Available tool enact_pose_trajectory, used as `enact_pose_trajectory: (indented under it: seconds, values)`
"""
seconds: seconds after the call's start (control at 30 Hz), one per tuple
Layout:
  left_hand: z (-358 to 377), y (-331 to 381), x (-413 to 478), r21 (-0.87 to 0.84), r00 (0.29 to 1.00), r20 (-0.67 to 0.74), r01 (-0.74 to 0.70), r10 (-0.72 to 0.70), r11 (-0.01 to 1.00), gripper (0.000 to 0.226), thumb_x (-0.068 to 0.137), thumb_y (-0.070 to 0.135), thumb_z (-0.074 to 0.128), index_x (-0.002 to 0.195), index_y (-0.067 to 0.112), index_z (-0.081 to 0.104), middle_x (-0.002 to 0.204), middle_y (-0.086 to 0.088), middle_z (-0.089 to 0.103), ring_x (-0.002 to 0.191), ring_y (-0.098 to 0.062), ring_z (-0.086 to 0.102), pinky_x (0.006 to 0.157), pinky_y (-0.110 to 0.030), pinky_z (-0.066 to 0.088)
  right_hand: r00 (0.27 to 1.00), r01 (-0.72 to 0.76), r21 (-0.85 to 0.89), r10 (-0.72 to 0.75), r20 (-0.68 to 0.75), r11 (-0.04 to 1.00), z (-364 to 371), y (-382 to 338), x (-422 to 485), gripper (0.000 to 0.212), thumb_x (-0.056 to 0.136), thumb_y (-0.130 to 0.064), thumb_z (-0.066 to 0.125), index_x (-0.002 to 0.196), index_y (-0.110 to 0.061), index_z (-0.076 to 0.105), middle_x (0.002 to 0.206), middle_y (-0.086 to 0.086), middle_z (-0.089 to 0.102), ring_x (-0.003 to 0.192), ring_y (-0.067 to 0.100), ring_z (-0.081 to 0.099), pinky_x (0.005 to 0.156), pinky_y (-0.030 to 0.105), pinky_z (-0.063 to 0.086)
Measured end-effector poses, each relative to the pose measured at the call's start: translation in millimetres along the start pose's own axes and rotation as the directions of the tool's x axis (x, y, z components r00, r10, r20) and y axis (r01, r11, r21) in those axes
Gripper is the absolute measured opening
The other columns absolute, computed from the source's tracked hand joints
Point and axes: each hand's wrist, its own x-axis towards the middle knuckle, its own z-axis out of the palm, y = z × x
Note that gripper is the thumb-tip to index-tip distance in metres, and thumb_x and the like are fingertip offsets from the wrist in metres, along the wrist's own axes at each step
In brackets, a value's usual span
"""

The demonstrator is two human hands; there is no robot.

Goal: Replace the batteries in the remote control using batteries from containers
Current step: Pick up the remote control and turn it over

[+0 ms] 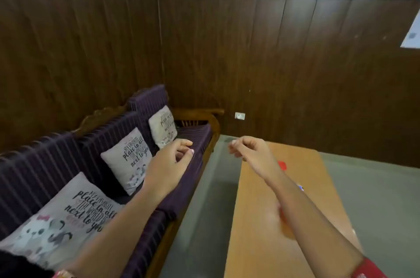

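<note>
Both my arms reach forward, raised in the air. My left hand (172, 157) hovers over the sofa seat with fingers loosely curled and nothing in it. My right hand (250, 149) hangs above the far left corner of the wooden table (256, 198), fingers loosely curled, holding nothing that I can see. A small red object (282, 165) lies on the table just right of my right wrist. A bit of something pale and coloured (301, 187) peeks out behind my right forearm. No remote control or batteries show clearly; my right forearm hides part of the tabletop.
A purple striped sofa (181, 187) with a wooden frame runs along the left, carrying three printed cushions (127, 159). Grey floor (204, 221) lies between the sofa and the table. Brown wood panelling covers the walls, with a white socket (239, 116) low down.
</note>
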Motion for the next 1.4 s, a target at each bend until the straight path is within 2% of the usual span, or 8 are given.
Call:
enact_pose_trajectory:
  seconds: [0.13, 0.27, 0.43, 0.63, 0.8, 0.97, 1.1, 1.4]
  values:
    - [-8.8, -64.4, 47.1, -0.01, 0.996, 0.077, 0.053, -0.052, 0.999, 0.021, 0.092, 0.036, 0.054, 0.11, 0.031, 0.063, 0.097, 0.013, 0.066, 0.089, 0.001, 0.059, 0.078, -0.025, 0.049, 0.993, -0.12, 0.068, 0.12, 0.005, 0.99, 53.1, 16.8, 43.1, 0.02, 0.096, -0.019, 0.052, 0.095, -0.01, 0.07, 0.09, -0.002, 0.069, 0.08, 0.004, 0.062, 0.062, 0.004, 0.045]
    - [-5.6, -118.8, 88.4, -0.063, 0.98, 0.159, 0.13, -0.119, 0.989, 0.019, 0.093, 0.035, 0.055, 0.109, 0.03, 0.063, 0.096, 0.012, 0.066, 0.09, -0.004, 0.06, 0.076, -0.027, 0.05, 0.971, -0.234, 0.119, 0.237, -0.013, 0.965, 95.5, 42.1, 76.7, 0.021, 0.096, -0.021, 0.052, 0.095, -0.008, 0.069, 0.092, -0.002, 0.068, 0.09, 0.01, 0.062, 0.078, 0.017, 0.047]
    - [24.7, -162.8, 122.9, -0.101, 0.947, 0.28, 0.195, -0.16, 0.976, 0.017, 0.093, 0.036, 0.053, 0.108, 0.033, 0.062, 0.096, 0.015, 0.065, 0.091, -0.005, 0.06, 0.079, -0.034, 0.052, 0.934, -0.344, 0.171, 0.356, -0.042, 0.923, 123.9, 72.1, 105.0, 0.025, 0.097, -0.009, 0.049, 0.105, 0.008, 0.065, 0.093, 0.008, 0.065, 0.076, 0.006, 0.057, 0.056, 0.003, 0.041]
    - [72.6, -183.5, 155.8, -0.179, 0.89, 0.416, 0.28, -0.186, 0.943, 0.011, 0.092, 0.03, 0.056, 0.1, 0.035, 0.062, 0.097, 0.009, 0.071, 0.094, -0.007, 0.065, 0.085, -0.034, 0.053, 0.88, -0.449, 0.193, 0.469, -0.077, 0.873, 132.2, 115.1, 140.2, 0.026, 0.097, -0.007, 0.048, 0.109, 0.009, 0.063, 0.094, 0.012, 0.063, 0.07, 0.004, 0.055, 0.053, 0.003, 0.04]
    - [128.6, -197.8, 202.1, -0.216, 0.829, 0.527, 0.342, -0.185, 0.915, 0.015, 0.091, 0.023, 0.058, 0.092, 0.038, 0.061, 0.094, 0.009, 0.071, 0.093, -0.013, 0.067, 0.088, -0.036, 0.053, 0.825, -0.526, 0.187, 0.551, -0.124, 0.83, 120.5, 167.5, 177.6, 0.024, 0.096, -0.012, 0.05, 0.107, 0.003, 0.066, 0.093, 0.008, 0.066, 0.074, 0.006, 0.057, 0.058, 0.003, 0.042]
    - [202.2, -201.8, 272.6, -0.214, 0.77, 0.615, 0.371, -0.171, 0.904, 0.015, 0.093, 0.018, 0.056, 0.096, 0.031, 0.061, 0.092, 0.009, 0.069, 0.092, -0.013, 0.066, 0.09, -0.037, 0.052, 0.77, -0.591, 0.185, 0.617, -0.162, 0.785, 86.8, 233.7, 232.6, 0.023, 0.095, -0.024, 0.051, 0.103, -0.011, 0.068, 0.101, 0.006, 0.07, 0.089, 0.015, 0.062, 0.073, 0.021, 0.045]
    - [263.5, -193.0, 330.1, -0.163, 0.695, 0.701, 0.373, -0.158, 0.914, 0.018, 0.092, 0.014, 0.056, 0.094, 0.031, 0.061, 0.091, 0.009, 0.069, 0.096, -0.016, 0.066, 0.093, -0.04, 0.052, 0.71, -0.641, 0.215, 0.675, -0.2, 0.737, 48.6, 269.7, 279.2, 0.023, 0.097, -0.021, 0.047, 0.106, -0.012, 0.066, 0.099, 0.004, 0.069, 0.09, 0.019, 0.063, 0.069, 0.017, 0.047]
    - [385.4, -129.9, 442.2, -0.151, 0.494, 0.868, 0.185, 0.041, 0.971, 0.013, 0.096, 0.023, 0.049, 0.103, 0.028, 0.059, 0.095, 0.009, 0.068, 0.09, -0.01, 0.064, 0.082, -0.026, 0.048, 0.546, -0.587, 0.441, 0.734, -0.404, 0.679, -24.9, 310.9, 342.8, 0.022, 0.097, -0.02, 0.047, 0.107, -0.013, 0.066, 0.095, 0.0, 0.068, 0.082, 0.013, 0.059, 0.069, 0.02, 0.043]
